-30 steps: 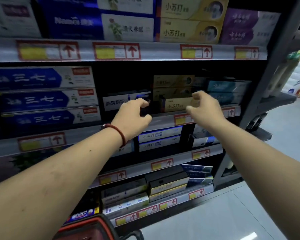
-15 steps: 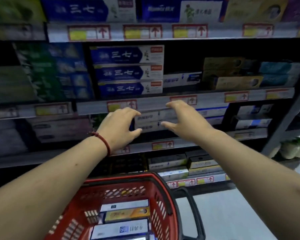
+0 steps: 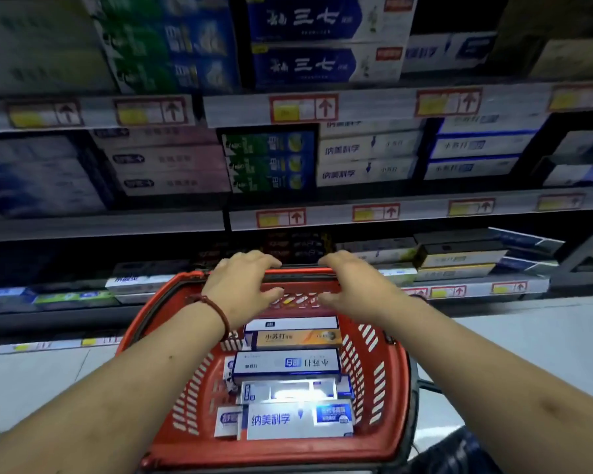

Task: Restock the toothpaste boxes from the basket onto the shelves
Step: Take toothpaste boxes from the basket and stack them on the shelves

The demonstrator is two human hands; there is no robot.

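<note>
- Just below the hands and back toward the person, the toothpaste boxes (image 3: 286, 364) lay stacked flat in the red basket (image 3: 254, 453). Every long axis ran side to side, square across the forearms.
- The left hand (image 3: 243, 285) and right hand (image 3: 353, 290) hovered apart over the basket's far rim, palms down, fingers spread and loosely bent, holding nothing. Whether the fingertips touched the rim could not be told.
- Nearest them were a white box (image 3: 291, 323) and, touching it on the person's side, an orange box (image 3: 298, 338).
- The ends of these two sat roughly under each wrist, so neither hand looked clearly closer. Lifting one by its ends with both hands seemed the likely next move, with the hands dropping and drawing back.
- Nothing lay over those two boxes, though the basket's slotted walls hemmed in their ends and could crowd the fingers.
- Beyond the hands stood the shelves (image 3: 326, 215), with red-framed price tags (image 3: 303, 109) along the edges.
- Low and to the right of the right hand, dark boxes (image 3: 459, 249) lay stacked on the bottom shelf; higher up, blue and green ones filled the rows.
- A red bracelet (image 3: 213, 307) circled the left wrist, and pale floor (image 3: 528, 336) lay outside the right forearm.
</note>
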